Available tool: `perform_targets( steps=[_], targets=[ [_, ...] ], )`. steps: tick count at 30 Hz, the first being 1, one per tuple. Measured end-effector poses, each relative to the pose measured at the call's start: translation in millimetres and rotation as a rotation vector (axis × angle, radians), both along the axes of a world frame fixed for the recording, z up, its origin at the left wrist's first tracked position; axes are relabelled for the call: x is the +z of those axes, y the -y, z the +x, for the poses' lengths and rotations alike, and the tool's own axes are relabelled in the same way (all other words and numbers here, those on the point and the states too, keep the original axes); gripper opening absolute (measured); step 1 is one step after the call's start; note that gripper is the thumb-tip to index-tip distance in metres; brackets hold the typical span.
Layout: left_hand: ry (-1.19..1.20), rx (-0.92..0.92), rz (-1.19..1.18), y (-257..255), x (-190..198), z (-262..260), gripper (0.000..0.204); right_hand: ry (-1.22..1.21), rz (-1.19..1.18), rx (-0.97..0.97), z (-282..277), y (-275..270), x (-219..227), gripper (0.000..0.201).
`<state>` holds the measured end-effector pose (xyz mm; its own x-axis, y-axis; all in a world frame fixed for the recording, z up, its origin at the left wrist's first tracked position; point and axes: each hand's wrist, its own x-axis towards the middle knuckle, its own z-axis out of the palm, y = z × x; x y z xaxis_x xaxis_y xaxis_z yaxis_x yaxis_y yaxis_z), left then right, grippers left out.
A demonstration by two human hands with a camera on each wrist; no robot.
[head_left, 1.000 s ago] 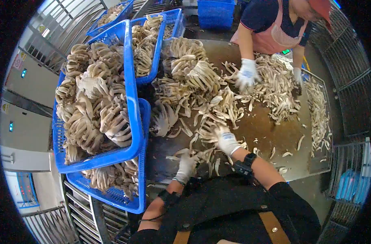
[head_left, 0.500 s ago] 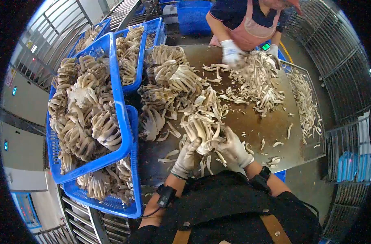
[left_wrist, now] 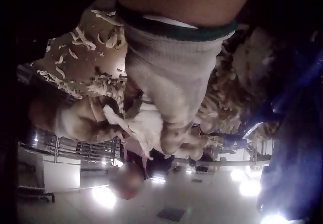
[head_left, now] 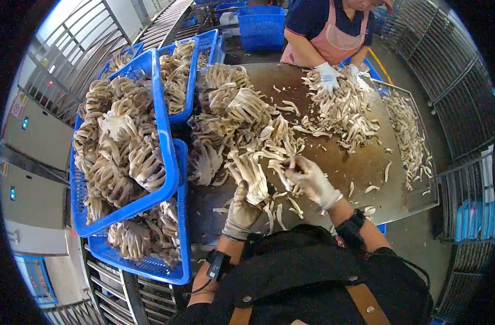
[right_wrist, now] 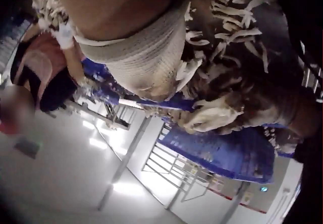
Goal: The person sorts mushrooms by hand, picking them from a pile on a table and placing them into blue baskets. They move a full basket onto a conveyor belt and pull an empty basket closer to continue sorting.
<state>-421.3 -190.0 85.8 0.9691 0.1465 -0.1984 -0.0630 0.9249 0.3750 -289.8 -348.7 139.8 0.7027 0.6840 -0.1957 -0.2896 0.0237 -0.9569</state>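
My gloved left hand [head_left: 242, 210] grips a pale cluster of mushrooms [head_left: 251, 172] by its base, low over the near part of the metal table [head_left: 361, 181]. The cluster's stems point up and away from me; its white underside also shows beside the glove in the left wrist view. Just right of it, my gloved right hand [head_left: 312, 183] pinches a mushroom piece [head_left: 280, 172] between thumb and fingers, apart from the cluster. Loose mushroom strips [head_left: 295, 207] lie beneath both hands. A heap of whole clusters [head_left: 234, 108] stands beyond the left hand.
Blue baskets [head_left: 174, 187] full of mushroom clusters are stacked along the left. Across the table a person in a pink apron [head_left: 334, 40] works gloved hands in a pile of separated mushrooms [head_left: 347, 116]. More separated pieces [head_left: 410, 141] fill a section at the right edge.
Both hands came up from the table with a mushroom cluster between them. Since then the right hand has drawn away to the right with a piece, while the left keeps the cluster.
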Motion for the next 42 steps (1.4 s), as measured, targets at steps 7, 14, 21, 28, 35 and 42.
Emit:
perform_targets(
  steps=[7, 14, 21, 28, 35, 42],
  targets=[
    [0.167, -0.084, 0.046, 17.9, 5.8, -8.0, 0.06, 0.076, 0.074, -0.051, -22.4, -11.9, 6.7, 0.017],
    [0.135, 0.007, -0.153, 6.2, -18.2, -10.6, 0.058, 0.174, -0.108, 0.188, -18.4, 3.7, -0.5, 0.04],
    [0.171, -0.017, -0.063, 6.4, -4.1, -15.8, 0.066, 0.647, -0.152, 0.118, -15.8, 11.3, -7.5, 0.069],
    [0.077, 0.067, 0.18, 26.3, 8.1, -11.0, 0.049, 0.002, 0.134, 0.047, -51.4, -22.3, -59.6, 0.046],
    [-0.023, 0.115, 0.411, 40.3, 0.3, -11.1, 0.05, 0.287, -0.117, -0.156, -54.9, 3.0, -45.9, 0.032],
    [0.001, 0.087, 0.483, 51.7, 9.3, -3.1, 0.056, 0.635, -0.318, -0.218, -46.3, 16.9, -51.2, 0.021]
  ],
)
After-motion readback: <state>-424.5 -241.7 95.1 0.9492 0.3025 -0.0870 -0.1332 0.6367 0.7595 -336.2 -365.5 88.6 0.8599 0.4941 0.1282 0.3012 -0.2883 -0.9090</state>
